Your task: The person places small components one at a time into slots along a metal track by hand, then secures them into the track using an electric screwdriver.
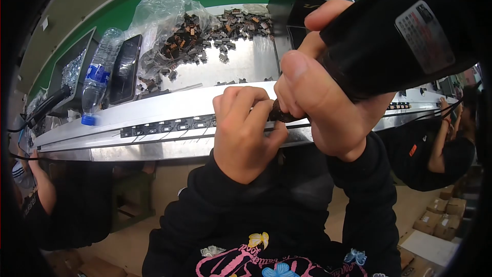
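Right now, closest to our view, we are clamping the right hand (pixel 330 100) around a black handheld tool (pixel 374 46), presumably because its bulk is calling for a full-fist grip. Below the fist, a dark end (pixel 279 113) is pointing toward the left hand (pixel 241 131), whose fingers are curling over the front of the surface (pixel 177 101). We are probably steadying something there, but we are not seeing whether those fingertips are meeting on a part.

Leftward from this hand, a row of black parts (pixel 184 124) is running along the near edge, seemingly so that we are having each one within reach. Farther off, a water bottle (pixel 100 74) is lying with its cap toward us, beside a grey bin (pixel 78 94) holding small shiny pieces, perhaps set aside to leave our hands room.

Beyond the row, a heap of loose parts (pixel 243 24) is spreading next to a clear plastic bag (pixel 159 10), which is probably containing others together. At its right, a black box (pixel 284 7) is standing.
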Demonstrator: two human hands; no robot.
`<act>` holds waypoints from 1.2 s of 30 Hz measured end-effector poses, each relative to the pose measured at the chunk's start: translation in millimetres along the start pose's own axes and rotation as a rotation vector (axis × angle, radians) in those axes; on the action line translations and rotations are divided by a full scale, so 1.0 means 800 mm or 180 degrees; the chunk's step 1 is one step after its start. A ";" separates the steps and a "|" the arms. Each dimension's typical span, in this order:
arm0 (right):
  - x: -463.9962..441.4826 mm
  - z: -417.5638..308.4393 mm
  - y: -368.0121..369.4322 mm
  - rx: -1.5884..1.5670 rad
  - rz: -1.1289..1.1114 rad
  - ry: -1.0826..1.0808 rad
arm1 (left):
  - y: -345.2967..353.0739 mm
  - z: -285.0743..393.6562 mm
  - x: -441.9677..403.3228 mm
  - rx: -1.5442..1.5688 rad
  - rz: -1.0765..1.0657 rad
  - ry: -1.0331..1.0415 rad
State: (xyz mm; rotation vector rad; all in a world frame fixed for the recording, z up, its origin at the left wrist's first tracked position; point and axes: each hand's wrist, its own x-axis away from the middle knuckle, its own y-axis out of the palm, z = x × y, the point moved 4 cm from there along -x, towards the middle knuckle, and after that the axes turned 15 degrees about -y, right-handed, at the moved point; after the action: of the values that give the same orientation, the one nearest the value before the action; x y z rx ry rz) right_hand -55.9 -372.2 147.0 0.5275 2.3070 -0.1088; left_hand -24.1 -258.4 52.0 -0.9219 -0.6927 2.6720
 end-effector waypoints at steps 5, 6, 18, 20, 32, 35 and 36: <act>0.001 -0.007 0.002 0.0119 0.0045 0.0115 | 0.000 0.001 0.000 0.0028 0.0006 -0.0099; 0.000 -0.001 0.002 -0.0005 0.0013 -0.0015 | -0.001 0.001 -0.001 0.0043 -0.0020 -0.0085; 0.002 0.010 -0.002 -0.0357 0.0053 -0.0161 | 0.000 0.000 0.001 0.0065 -0.0011 -0.0129; 0.001 0.010 -0.004 -0.0217 -0.0158 -0.0394 | 0.001 -0.001 0.001 0.0058 -0.0023 -0.0116; 0.004 0.013 -0.004 0.0520 -0.0899 -0.1078 | -0.004 0.002 -0.002 0.0257 0.0012 -0.0333; 0.014 0.023 -0.007 -0.0413 -0.0447 -0.0241 | -0.003 -0.004 -0.001 0.0232 -0.0231 -0.0213; 0.015 0.024 -0.007 -0.0450 -0.0511 -0.0230 | -0.005 -0.003 -0.001 0.0230 -0.0217 -0.0195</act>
State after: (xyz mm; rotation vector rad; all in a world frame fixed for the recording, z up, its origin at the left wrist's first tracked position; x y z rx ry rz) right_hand -52.8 -378.1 124.6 0.2623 2.2638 -0.0406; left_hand -21.8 -255.0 53.0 -0.7870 -0.6244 2.6561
